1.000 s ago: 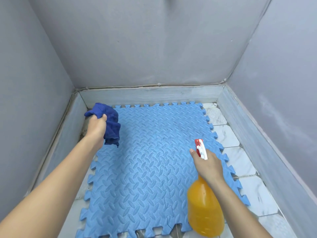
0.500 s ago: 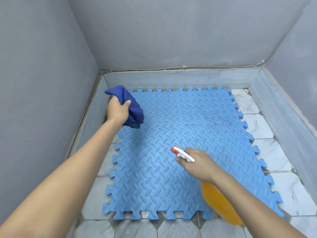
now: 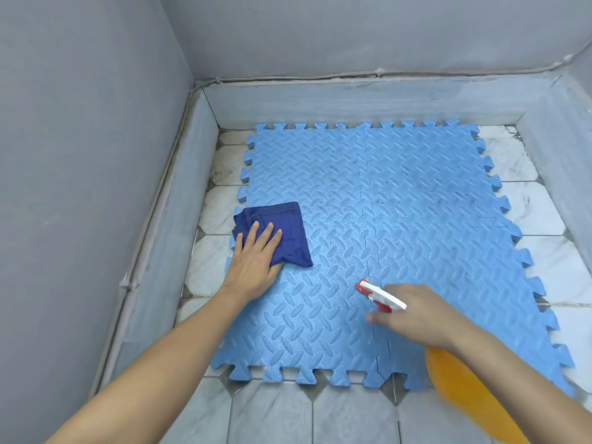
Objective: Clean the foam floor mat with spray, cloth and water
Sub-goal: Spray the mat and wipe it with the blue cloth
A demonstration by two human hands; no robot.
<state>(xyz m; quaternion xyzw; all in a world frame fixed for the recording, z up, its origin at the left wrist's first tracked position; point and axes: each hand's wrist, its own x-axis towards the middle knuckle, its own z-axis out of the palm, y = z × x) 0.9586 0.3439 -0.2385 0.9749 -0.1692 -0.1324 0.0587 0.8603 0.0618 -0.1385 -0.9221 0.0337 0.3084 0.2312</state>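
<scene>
A light blue foam mat (image 3: pixel 400 219) made of interlocked puzzle tiles lies on the tiled floor, with dark specks on its far right part. A dark blue cloth (image 3: pixel 288 229) lies flat on the mat's left side. My left hand (image 3: pixel 254 262) presses on the cloth with the fingers spread. My right hand (image 3: pixel 413 315) grips an orange spray bottle (image 3: pixel 464 389) by its neck, a finger on the trigger. The bottle's red and white nozzle (image 3: pixel 378 294) points left over the mat's near middle.
Grey walls (image 3: pixel 80 155) and a low tiled skirting (image 3: pixel 352 100) close the floor in on the left, far side and right. White marble floor tiles (image 3: pixel 538 213) show around the mat and in front of it.
My left hand has come down from the air and laid the cloth flat on the mat's left side. The view has shifted, and the spray bottle stays in my right hand, nozzle pointing left.
</scene>
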